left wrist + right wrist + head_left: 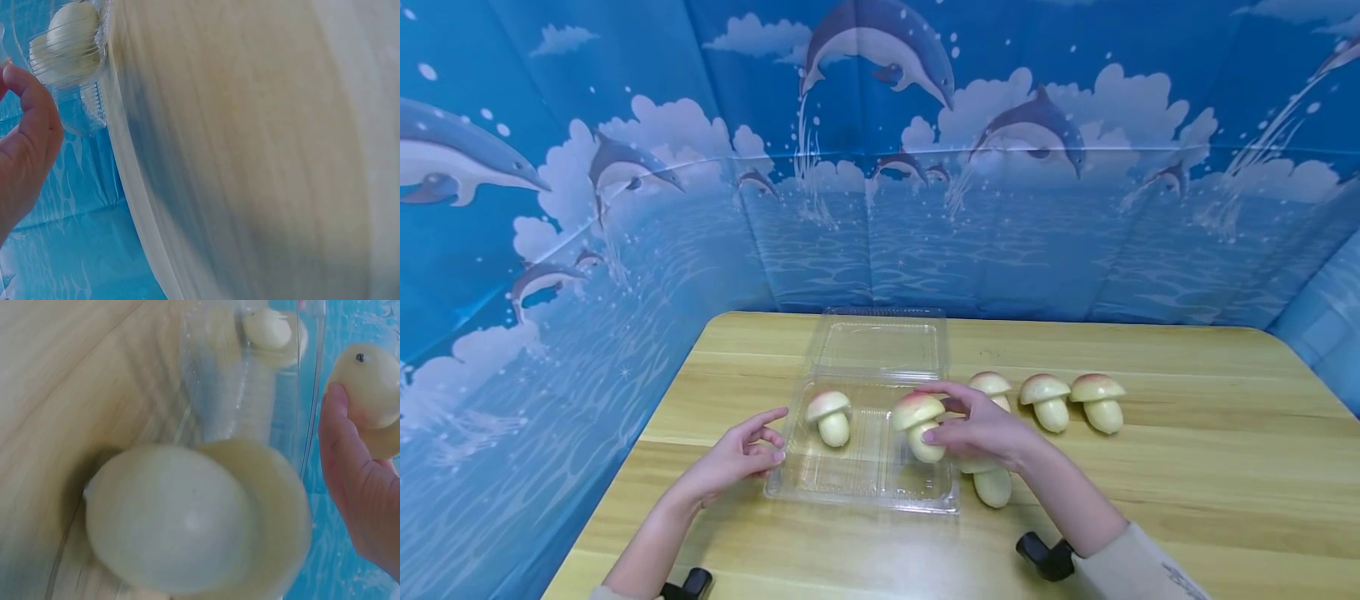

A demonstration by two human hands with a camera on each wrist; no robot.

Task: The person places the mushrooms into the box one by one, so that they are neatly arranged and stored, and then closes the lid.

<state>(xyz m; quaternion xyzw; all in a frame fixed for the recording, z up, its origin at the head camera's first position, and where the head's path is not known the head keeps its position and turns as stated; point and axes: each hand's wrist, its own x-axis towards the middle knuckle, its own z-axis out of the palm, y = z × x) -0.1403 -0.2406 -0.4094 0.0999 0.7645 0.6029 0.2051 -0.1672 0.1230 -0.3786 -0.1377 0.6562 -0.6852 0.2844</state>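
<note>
My right hand (981, 425) holds a toy mushroom (917, 421) with a pink-tinged cap over the right side of a clear plastic clamshell box (868, 483). In the right wrist view, the thumb lies along the stem of that mushroom (369, 384). Another mushroom (831, 418) lies in the left part of the box. At the box's left edge is my left hand (737, 458), its fingers loosely bent and holding nothing. Whether its fingertips touch the rim cannot be told. In the left wrist view, the left hand (28, 140) shows beside the box wall.
Right of the box lie more mushrooms: one (992, 485) by its near corner, partly behind my right hand, one (990, 385) beyond that hand, and two others (1047, 402) farther right. The box's lid (880, 346) lies folded back on the wooden table (1210, 450). A dolphin-print curtain (880, 233) hangs behind.
</note>
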